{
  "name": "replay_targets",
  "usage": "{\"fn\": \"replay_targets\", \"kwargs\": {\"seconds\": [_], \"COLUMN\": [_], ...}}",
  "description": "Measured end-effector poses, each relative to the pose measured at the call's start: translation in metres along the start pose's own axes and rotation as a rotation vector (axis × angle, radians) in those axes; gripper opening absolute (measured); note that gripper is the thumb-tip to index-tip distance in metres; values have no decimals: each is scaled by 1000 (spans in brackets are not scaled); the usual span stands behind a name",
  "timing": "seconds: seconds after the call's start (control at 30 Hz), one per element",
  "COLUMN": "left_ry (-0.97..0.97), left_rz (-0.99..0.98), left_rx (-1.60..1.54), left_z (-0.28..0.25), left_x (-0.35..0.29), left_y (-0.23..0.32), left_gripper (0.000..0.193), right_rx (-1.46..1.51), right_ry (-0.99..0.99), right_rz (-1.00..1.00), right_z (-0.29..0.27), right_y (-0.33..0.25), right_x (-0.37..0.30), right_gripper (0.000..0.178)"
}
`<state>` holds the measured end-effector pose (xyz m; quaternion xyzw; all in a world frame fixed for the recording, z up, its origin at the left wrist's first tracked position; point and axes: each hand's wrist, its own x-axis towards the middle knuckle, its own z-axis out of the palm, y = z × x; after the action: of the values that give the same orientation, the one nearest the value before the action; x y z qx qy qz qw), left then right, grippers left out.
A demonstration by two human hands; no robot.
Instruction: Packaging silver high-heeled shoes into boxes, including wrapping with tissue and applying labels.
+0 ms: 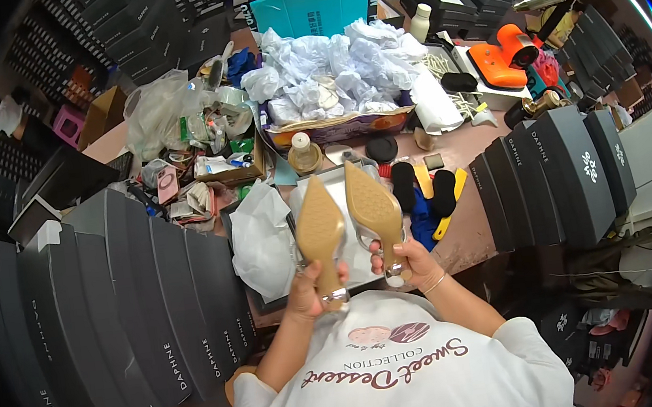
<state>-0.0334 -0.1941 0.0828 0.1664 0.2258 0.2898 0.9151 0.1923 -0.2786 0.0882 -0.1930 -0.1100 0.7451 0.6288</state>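
Observation:
My left hand (308, 288) grips a pointed high-heeled shoe (319, 224) by its heel end, the tan sole turned up toward me. In my right hand (411, 261) is the matching shoe (374, 202), held the same way, its toe pointing away. The two soles are side by side and slightly apart; the uppers are mostly hidden beneath. Under them lies an open shoebox (291, 290) lined with white tissue paper (261, 242), partly covered by the shoes and hands.
Dark shoeboxes stand in rows at left (114, 305) and right (553, 172). Beyond the shoes are a glue bottle (305, 156), a carton of crumpled paper (342, 129), black-headed brushes (443, 193) with yellow handles, a blue cloth (424, 225) and an orange tool (503, 56). Small clutter fills the left side.

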Motion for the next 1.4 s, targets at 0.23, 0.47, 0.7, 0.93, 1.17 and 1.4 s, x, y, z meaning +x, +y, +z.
{"fn": "replay_targets", "kwargs": {"seconds": [0.23, 0.47, 0.7, 0.93, 1.17, 1.4], "left_ry": [-41, 368, 355, 248, 132, 207], "left_rz": [-96, -79, -192, -144, -106, -322], "left_rx": [8, -105, 79, 642, 210, -33], "left_z": [7, -7, 34, 11, 31, 28], "left_x": [16, 25, 17, 32, 82, 94], "left_y": [-8, -1, -13, -11, 4, -50], "left_gripper": [63, 72, 63, 55, 68, 55], "right_rx": [106, -948, -530, -483, -350, -1716], "right_ry": [-6, 283, 189, 72, 146, 591], "right_rz": [91, 402, 128, 168, 266, -10], "right_z": [-22, -69, -8, -4, -25, -124], "right_y": [10, 16, -13, -33, -39, -174], "right_x": [7, 43, 48, 37, 25, 66], "right_gripper": [41, 66, 64, 55, 49, 33]}}
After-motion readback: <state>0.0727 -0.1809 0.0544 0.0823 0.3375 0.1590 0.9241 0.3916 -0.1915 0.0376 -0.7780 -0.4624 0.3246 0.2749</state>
